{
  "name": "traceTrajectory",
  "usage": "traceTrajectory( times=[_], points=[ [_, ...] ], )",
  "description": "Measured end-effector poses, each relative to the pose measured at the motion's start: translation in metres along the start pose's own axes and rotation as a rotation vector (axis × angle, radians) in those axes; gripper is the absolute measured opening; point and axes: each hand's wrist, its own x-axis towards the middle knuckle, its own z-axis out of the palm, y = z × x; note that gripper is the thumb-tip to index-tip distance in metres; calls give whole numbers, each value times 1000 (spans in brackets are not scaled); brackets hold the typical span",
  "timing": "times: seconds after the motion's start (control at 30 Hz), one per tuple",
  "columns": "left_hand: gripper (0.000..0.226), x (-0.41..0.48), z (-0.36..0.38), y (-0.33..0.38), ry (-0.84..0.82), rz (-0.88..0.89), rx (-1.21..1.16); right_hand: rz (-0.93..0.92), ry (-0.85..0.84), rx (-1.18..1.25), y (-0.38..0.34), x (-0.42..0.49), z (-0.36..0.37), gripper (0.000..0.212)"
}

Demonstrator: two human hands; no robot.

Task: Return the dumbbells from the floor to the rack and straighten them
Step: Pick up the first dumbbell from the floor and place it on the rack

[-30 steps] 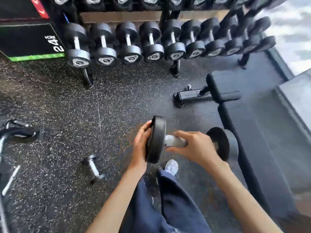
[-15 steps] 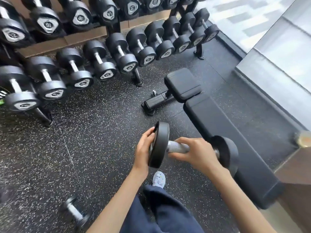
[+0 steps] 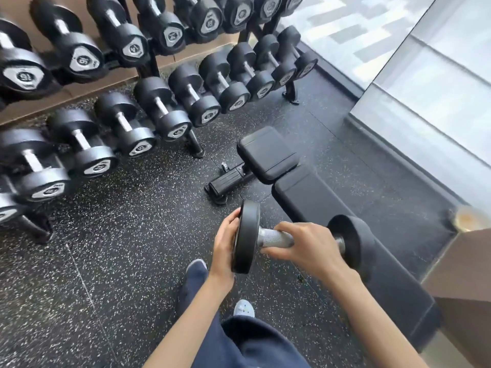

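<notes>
I hold a black dumbbell [image 3: 248, 236] with a knurled silver handle level in front of me, above the floor. My right hand [image 3: 305, 247] is wrapped around the handle. My left hand [image 3: 225, 248] presses flat against the outer face of its left head. The dumbbell rack [image 3: 194, 144] stands ahead and to the left with two tiers of black dumbbells. The lower tier runs diagonally from the left edge to the upper right; the upper tier carries larger ones with numbered end caps.
A black padded bench [image 3: 318, 197] lies on the speckled rubber floor just right of the held dumbbell, its foot [image 3: 225, 181] pointing at the rack. A glass wall [image 3: 425, 88] borders the right side. A brown box corner [image 3: 467, 274] is at the right edge.
My view has swung to the right and moved closer to the rack. The small dumbbell on the floor at the left has left the view. My grip on the held dumbbell is unchanged.
</notes>
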Motion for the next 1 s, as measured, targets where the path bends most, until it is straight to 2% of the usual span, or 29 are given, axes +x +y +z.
traceTrajectory(
  times=[0.2,0.3,0.5,0.67,0.8,1.0],
  points=[
    [63,64,-19,41,-28,-43,6,9,-76,-35,-23,69,-3,48],
    [70,99,-33,67,-27,-56,-8,14,-67,-32,-41,111,-5,46],
    [65,160,-60,114,-49,-44,-24,-14,-21,-70,-73,187,-10,46],
    [58,196,-63,131,-5,-13,-64,-29,-12,-11,-78,232,-19,44],
    [39,227,-53,131,44,-37,-136,-78,-21,-39,-66,269,-24,49],
    [72,286,-3,165,15,-63,-62,-117,87,0,-22,326,-40,52]
  ],
)
